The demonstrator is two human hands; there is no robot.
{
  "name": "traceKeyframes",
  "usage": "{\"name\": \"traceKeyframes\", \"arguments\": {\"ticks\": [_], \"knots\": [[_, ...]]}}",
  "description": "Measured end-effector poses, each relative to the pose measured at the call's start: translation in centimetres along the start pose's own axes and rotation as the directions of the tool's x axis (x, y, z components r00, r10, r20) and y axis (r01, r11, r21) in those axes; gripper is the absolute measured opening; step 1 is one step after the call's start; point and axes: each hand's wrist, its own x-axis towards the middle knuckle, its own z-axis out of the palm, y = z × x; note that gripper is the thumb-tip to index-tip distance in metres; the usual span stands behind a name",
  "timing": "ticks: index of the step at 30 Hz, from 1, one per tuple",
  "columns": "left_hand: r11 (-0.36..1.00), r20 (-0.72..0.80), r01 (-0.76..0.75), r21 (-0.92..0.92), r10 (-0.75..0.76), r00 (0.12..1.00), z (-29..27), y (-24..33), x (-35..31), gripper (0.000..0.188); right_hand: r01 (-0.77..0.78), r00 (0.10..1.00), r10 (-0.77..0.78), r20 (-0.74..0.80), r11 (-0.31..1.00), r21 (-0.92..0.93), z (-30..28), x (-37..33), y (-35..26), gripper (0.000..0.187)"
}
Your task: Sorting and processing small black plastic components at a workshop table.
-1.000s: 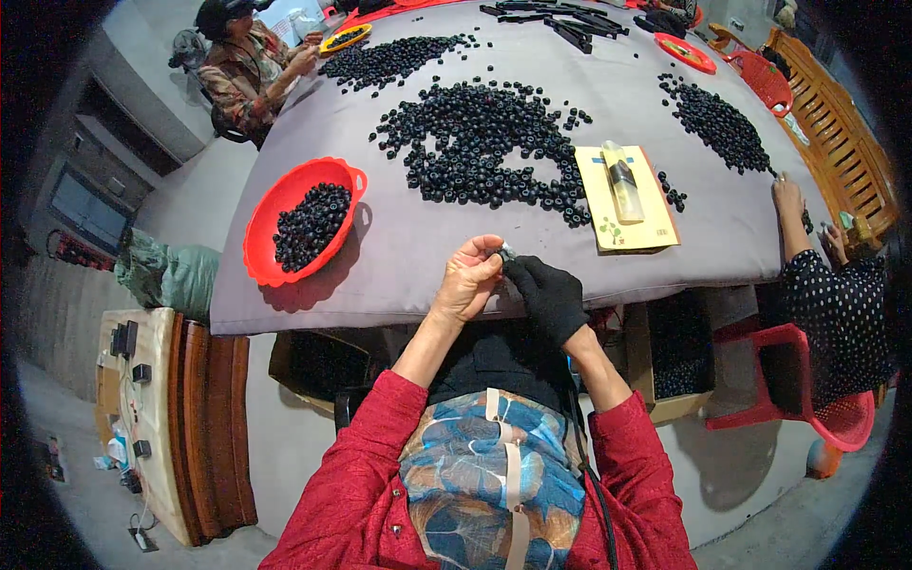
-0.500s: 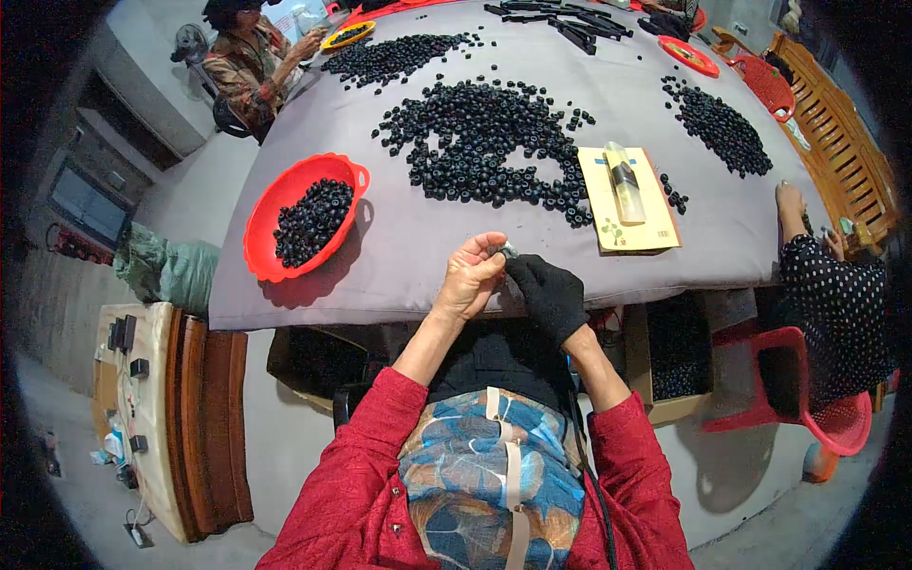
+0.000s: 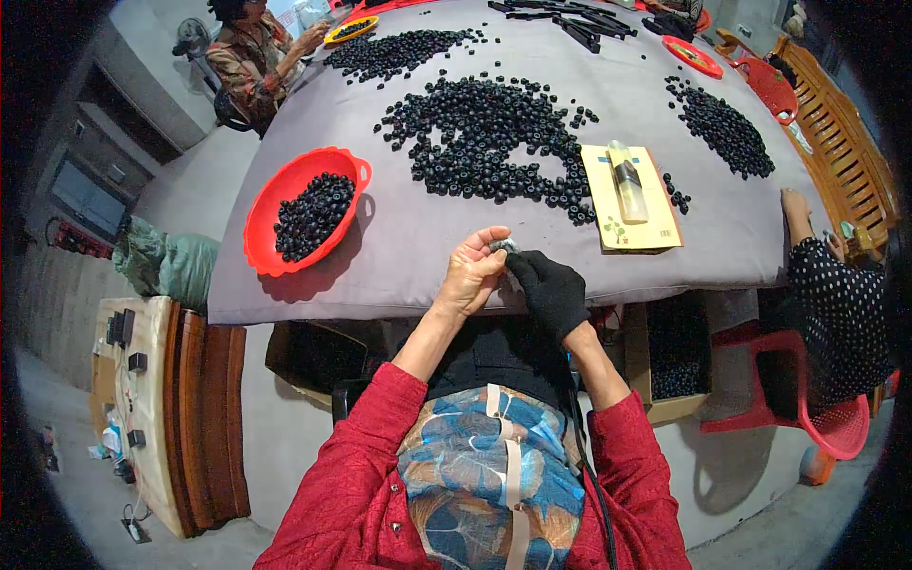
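Head view: over the near edge of the grey table, our bare left hand pinches a small greyish thing, our black-gloved right hand touching it, though we cannot tell that hand's grip.

Bare left grip pinches just beside the gloved, curled right grip.
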Motion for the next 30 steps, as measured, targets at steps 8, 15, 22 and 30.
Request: {"name": "traceKeyframes", "arguments": {"ticks": [8,15,22,30], "knots": [[1.0,-0.015,0.012,-0.002,-0.012,1.0,0.2,0.0,-0.1,0.032,0.121,0.992,-0.126,-0.024,0.982,-0.145,-0.7,0.2,-0.2,0.038],[0.999,-0.022,0.015,-0.037,-0.016,1.0,0.0,-0.2,-0.2,0.031,0.149,0.964,-0.157,-0.215,0.988,-0.05,0.5,0.2,2.0,0.047],[0.998,0.006,0.008,-0.056,-0.007,1.0,0.0,-0.2,-0.2,0.03,0.072,0.997,-0.077,-0.014,0.971,-0.229,0.4,0.8,0.8,0.029],[0.998,0.063,0.066,-0.019,-0.065,0.996,-0.9,-0.1,0.1,0.03,-0.152,0.988,0.154,0.0,0.972,0.177,-0.4,1.1,0.9,0.025]]}}
